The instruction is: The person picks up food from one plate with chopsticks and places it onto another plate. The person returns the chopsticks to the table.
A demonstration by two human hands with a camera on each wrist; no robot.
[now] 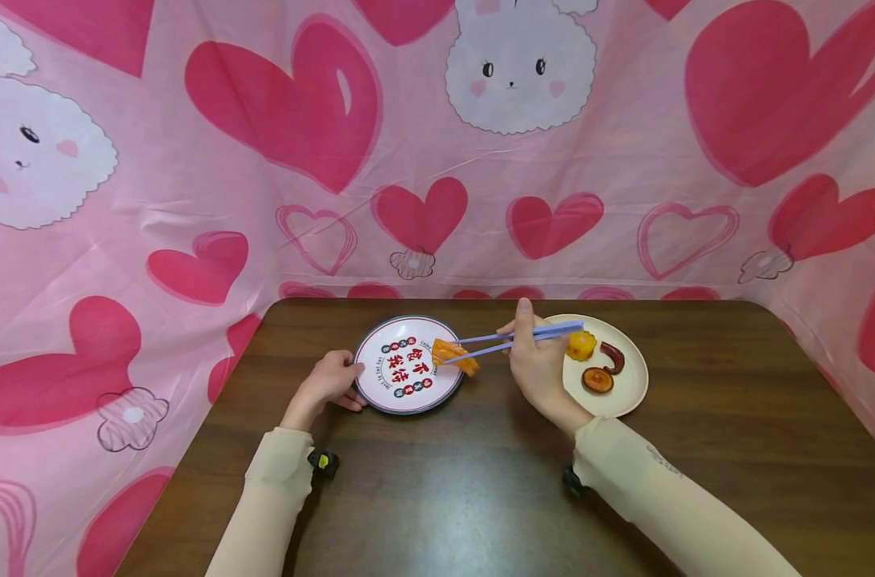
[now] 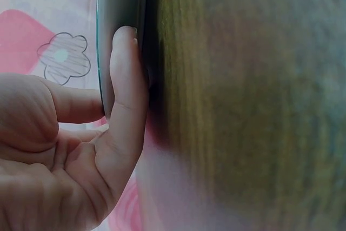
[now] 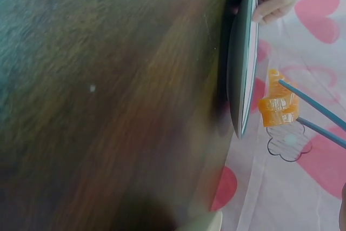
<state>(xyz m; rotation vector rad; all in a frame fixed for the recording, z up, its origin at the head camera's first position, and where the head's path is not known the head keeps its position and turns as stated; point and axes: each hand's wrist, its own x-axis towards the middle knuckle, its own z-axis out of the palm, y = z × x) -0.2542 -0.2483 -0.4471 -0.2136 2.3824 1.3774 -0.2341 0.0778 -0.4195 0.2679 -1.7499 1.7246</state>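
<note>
My left hand (image 1: pixel 332 381) holds the near-left rim of a white plate (image 1: pixel 443 394) printed with red and dark characters. In the left wrist view the thumb is at the top edge of the plate and a finger (image 2: pixel 128 101) lies along its underside. My right hand (image 1: pixel 538 365) grips a pair of light purple chopsticks (image 1: pixel 563 328). Between their tips is a folded, glossy orange food piece (image 1: pixel 453 354), raised over the right side of the printed plate. The right wrist view shows this orange piece (image 3: pixel 279 106) apart from the plate's surface.
To the right, partly behind my right hand, stands a cream plate (image 1: pixel 631 391). On it lie a yellow food piece (image 1: pixel 581 345), a curved dark red piece (image 1: pixel 614 361) and a round brown piece (image 1: pixel 598 381). A pink heart-patterned cloth (image 1: pixel 481 176) hangs behind the brown wooden table (image 1: pixel 437 497).
</note>
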